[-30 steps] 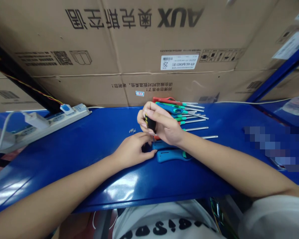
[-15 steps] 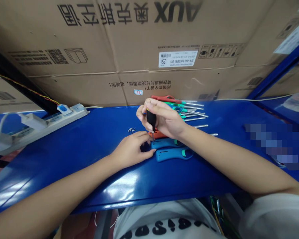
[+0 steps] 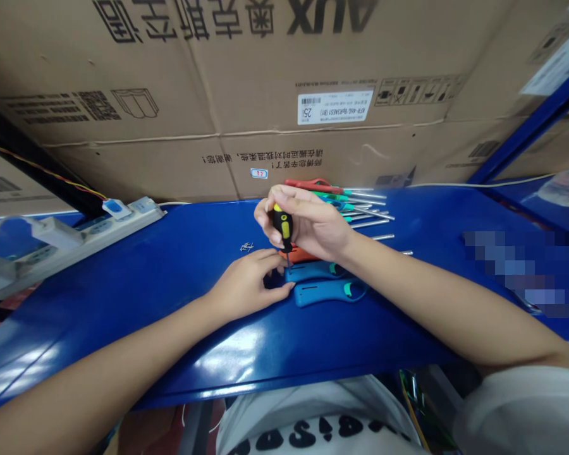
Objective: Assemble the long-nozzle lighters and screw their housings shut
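My right hand is closed on a black and yellow screwdriver, held upright with its tip at the left end of a blue lighter. My left hand has its fingertips at that same end, thumb and fingers curved around it; it seems to pinch the lighter. A second blue lighter lies just nearer to me. An orange lighter lies beyond, partly hidden by my right hand. Several more lighters, one of them red, lie behind my right hand, metal tubes pointing right.
Small screws lie on the blue table left of the lighters. A white power strip with plugs runs along the left side. A large cardboard box stands at the back. A pixelated patch covers the right side.
The screwdriver has turned in my right hand, so its yellow grip patch now shows. The view has shifted slightly; the lighters look unmoved on the table.
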The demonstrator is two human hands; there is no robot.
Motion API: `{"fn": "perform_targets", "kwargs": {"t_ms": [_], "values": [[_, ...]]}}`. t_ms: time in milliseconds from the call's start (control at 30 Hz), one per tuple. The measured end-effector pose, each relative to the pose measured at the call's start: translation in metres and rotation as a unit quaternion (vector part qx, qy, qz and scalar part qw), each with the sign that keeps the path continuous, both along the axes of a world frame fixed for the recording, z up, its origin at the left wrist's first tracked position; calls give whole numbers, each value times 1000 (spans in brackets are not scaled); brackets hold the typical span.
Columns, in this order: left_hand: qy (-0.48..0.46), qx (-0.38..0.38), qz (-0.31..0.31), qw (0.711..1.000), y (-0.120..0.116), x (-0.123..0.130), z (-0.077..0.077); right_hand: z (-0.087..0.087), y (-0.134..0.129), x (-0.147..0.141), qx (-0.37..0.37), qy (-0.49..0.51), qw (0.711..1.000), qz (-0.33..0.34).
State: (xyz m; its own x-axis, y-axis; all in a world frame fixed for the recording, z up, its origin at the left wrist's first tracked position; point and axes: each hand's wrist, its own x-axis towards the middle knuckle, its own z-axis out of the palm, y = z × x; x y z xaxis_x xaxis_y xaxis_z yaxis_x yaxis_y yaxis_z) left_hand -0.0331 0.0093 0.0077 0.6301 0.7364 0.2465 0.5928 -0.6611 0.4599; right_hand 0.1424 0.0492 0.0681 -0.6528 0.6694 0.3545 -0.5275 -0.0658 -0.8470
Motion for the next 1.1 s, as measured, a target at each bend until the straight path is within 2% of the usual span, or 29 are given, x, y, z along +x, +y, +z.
{"fn": "perform_targets", "kwargs": {"t_ms": [133,267,367,500,700,900,1100], "values": [[2,4,6,1000,-1,0,1,0,-1,-2,32,-28,999,6],[4,8,9,1000,-2,0,1,4,-7,-1,-3,-12,1000,22],[4,8,9,1000,-1,0,0,2,-6,-1,9,-10,1000,27],[5,7,3,1000,0,-1,0,-1,-1,-2,33,-34,999,9],[6,9,-3,1000,-2,0,2,0,-2,0,5,8,1000,-4],[15,25,20,999,-5,1,0,1,-3,0,50,-23,998,26],[5,44,18,999,-5,0,-1,1,-6,-2,15,9,1000,20]]}}
